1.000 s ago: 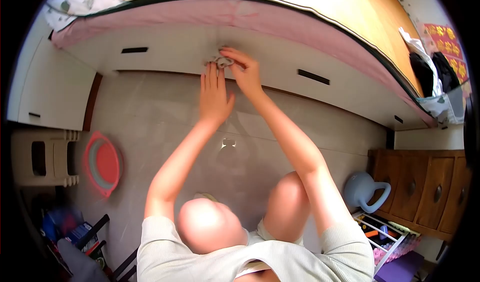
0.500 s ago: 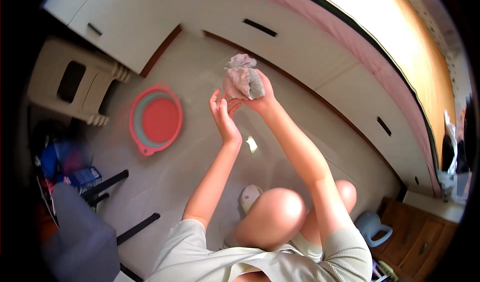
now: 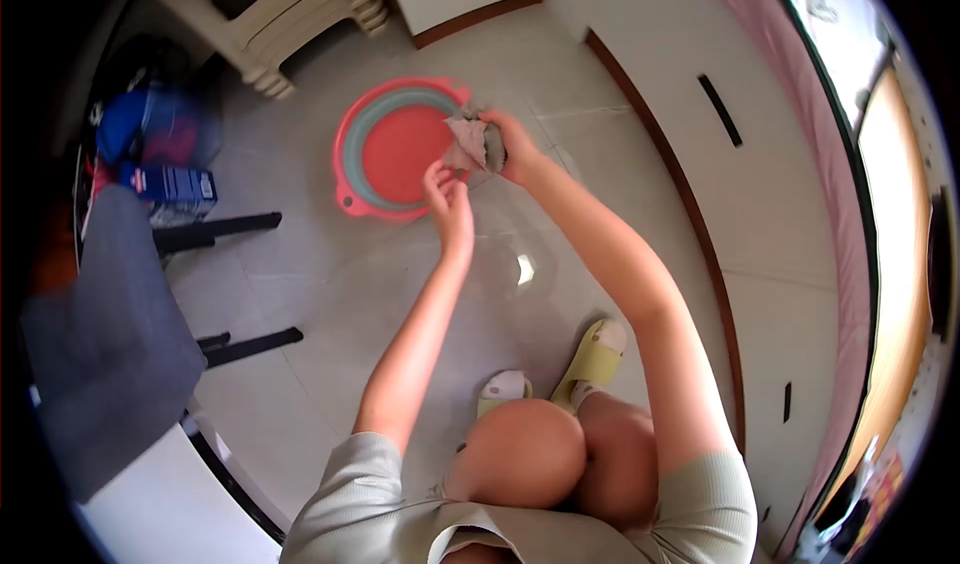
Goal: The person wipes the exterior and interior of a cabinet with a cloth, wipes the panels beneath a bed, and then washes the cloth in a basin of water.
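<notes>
A crumpled pink and grey cloth (image 3: 468, 148) is gripped in my right hand (image 3: 514, 152), which holds it from its right side. It hangs over the right rim of a red and grey basin (image 3: 347, 154) on the floor. Just below the cloth is my left hand (image 3: 452, 209), its fingers apart and slightly bent, with the fingertips close to the cloth's lower edge. Whether they touch it I cannot tell. Part of the basin's right rim is hidden behind the cloth and my hands.
A beige plastic stool (image 3: 290, 24) stands beyond the basin. To the left are a grey chair (image 3: 110, 334) with black legs and a blue box (image 3: 178, 186). White drawers (image 3: 690, 154) line the right side. My slippers (image 3: 590, 359) rest on the tiled floor.
My view has turned, bringing the basin nearer the centre. Both hands and the cloth have shifted left across the floor, from beside the drawers to the basin's right rim.
</notes>
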The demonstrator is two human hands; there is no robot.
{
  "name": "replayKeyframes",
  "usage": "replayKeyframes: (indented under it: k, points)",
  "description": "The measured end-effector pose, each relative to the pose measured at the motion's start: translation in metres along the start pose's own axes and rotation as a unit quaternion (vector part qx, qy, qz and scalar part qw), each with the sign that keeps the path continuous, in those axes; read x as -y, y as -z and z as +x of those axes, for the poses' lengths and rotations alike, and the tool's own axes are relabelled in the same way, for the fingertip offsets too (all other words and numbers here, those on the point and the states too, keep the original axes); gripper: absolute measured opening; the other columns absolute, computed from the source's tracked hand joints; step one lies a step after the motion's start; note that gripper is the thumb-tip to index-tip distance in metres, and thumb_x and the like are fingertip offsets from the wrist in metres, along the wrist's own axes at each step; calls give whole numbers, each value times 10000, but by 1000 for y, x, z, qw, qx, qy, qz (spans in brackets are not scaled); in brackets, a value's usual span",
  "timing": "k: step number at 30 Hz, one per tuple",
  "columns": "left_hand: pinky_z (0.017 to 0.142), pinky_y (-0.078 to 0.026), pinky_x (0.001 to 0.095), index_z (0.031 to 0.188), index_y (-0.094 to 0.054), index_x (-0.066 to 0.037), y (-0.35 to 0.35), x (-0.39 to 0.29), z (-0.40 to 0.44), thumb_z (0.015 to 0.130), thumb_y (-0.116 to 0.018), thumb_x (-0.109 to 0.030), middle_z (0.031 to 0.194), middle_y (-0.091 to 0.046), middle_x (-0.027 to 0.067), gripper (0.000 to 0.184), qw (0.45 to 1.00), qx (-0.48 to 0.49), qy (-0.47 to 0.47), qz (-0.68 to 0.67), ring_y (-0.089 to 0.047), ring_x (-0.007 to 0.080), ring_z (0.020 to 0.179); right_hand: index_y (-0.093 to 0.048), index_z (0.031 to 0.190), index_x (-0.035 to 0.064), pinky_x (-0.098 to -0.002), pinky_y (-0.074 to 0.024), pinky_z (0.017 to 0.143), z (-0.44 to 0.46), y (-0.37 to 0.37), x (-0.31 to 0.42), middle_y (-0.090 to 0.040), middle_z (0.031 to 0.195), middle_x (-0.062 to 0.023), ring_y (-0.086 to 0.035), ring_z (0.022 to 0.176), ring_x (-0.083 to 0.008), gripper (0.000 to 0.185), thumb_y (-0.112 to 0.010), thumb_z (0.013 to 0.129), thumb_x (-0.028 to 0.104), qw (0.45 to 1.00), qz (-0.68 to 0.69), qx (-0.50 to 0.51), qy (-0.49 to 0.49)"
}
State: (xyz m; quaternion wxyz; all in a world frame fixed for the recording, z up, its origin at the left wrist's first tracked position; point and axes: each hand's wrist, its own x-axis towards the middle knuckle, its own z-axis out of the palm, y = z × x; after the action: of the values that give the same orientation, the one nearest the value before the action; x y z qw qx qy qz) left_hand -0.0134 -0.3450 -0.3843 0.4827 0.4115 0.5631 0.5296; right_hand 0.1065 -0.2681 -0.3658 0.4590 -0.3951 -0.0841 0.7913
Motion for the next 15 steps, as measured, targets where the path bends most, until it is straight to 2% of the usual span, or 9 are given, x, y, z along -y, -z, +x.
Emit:
replayKeyframes:
  k: [2,4,6,7,8,11,12,13,15]
  points:
    - [874,-379,295,1225,-429,-53,14,4,17,856,-475,-103,1145,-472,100,375,997,-71,-3,35,-471,163,1007,-567,973,91,-357,-486,613,20,-6,-21,-619,863,-54,-593,747,-179,325,-415,886,365,999,-24,-31,-19]
    - [857,-392,283,1215,-446,-43,28,14,38,864,-501,-136,1112,-496,87,368,999,-31,-14,13,-491,154,982,-560,986,83,-367,-492,629,47,-4,-42,-617,881,-61,-597,764,-188,341,-403,894,371,999,-40,-6,-31]
    - [845,-409,258,1202,-472,-31,43,19,60,863,-555,-179,1061,-543,71,379,999,27,13,-35,-523,139,972,-522,1096,73,-363,-466,789,57,-8,-56,-578,1048,-74,-558,946,-205,368,-396,911,365,997,-37,44,-59]
    - [835,-420,263,1197,-467,-21,46,21,63,849,-566,-161,1057,-548,81,388,999,8,22,-34,-531,144,964,-503,1151,68,-361,-453,870,55,-10,-64,-558,1131,-81,-539,1036,-213,391,-393,919,363,995,-31,64,-75]
    - [824,-432,268,1191,-461,-11,47,22,66,835,-578,-143,1053,-553,92,398,999,-9,30,-35,-538,148,957,-517,1101,48,-393,-488,748,56,-13,-69,-593,995,-87,-591,855,-239,378,-380,923,353,996,-48,31,-70]
    - [806,-448,273,1193,-459,-4,55,16,77,760,-679,-148,1050,-572,115,506,997,-20,72,20,-551,162,975,-486,1172,80,-380,-410,925,65,-10,-77,-531,1165,-78,-494,1097,-216,350,-422,924,319,998,-25,36,-39]
    - [798,-451,274,1198,-464,-14,59,16,77,752,-690,-151,1062,-570,113,519,996,-7,74,45,-554,160,970,-519,1143,50,-354,-464,775,53,-21,-74,-607,972,-89,-594,868,-245,348,-422,919,298,996,-84,-4,5]
    - [791,-455,274,1204,-468,-24,64,17,79,744,-701,-154,1073,-567,111,532,995,7,77,70,-557,157,966,-534,1119,46,-343,-461,764,61,-13,-74,-614,947,-82,-596,856,-232,332,-431,915,285,972,-228,9,60]
    - [753,-454,260,1130,-516,-28,76,37,92,722,-714,-119,1001,-586,94,463,996,2,68,65,-574,150,895,-565,1072,37,-321,-454,742,72,1,-63,-627,897,-67,-601,830,-206,301,-450,906,261,851,-495,41,171]
